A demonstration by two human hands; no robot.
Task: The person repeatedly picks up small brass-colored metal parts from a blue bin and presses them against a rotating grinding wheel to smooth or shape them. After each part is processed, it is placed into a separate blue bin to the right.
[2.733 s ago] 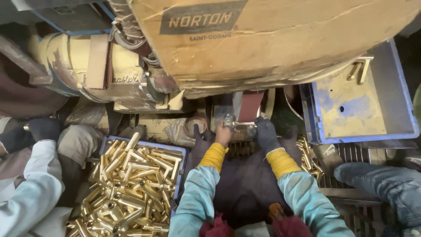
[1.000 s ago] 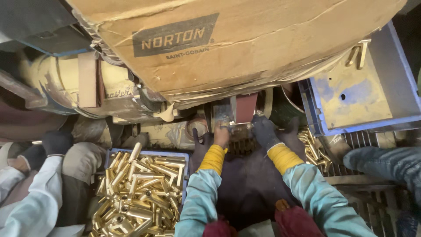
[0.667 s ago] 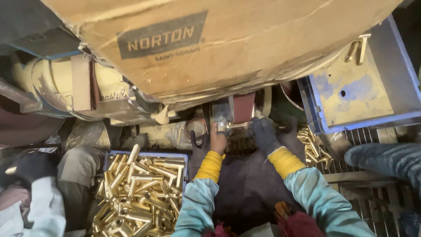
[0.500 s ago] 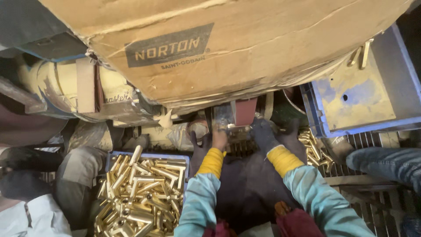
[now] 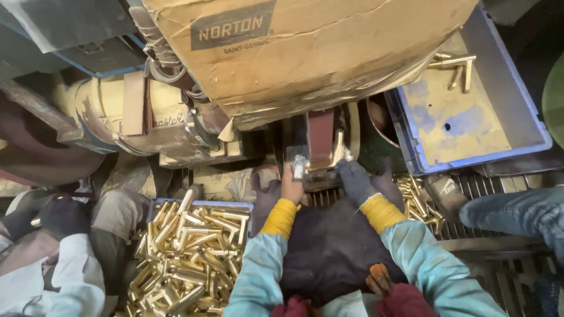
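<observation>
At frame centre both hands, the bare left hand (image 5: pixel 292 186) and dark-gloved right hand (image 5: pixel 355 179), clench one brass part (image 5: pixel 326 163) by its ends, steadying it against the reddish sanding belt (image 5: pixel 321 135).

Both hands (image 5: pixel 292 186) (image 5: pixel 354 178) press a brass piece (image 5: pixel 329 159) against the belt (image 5: pixel 321 135) (brass-filled crate (image 5: pixel 200 205) left).

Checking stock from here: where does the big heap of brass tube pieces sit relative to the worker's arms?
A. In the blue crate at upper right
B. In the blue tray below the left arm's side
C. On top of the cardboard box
B: the brass pieces fill a blue tray just left of the left hand and sleeve; the upper-right blue crate holds only a few parts.
</observation>
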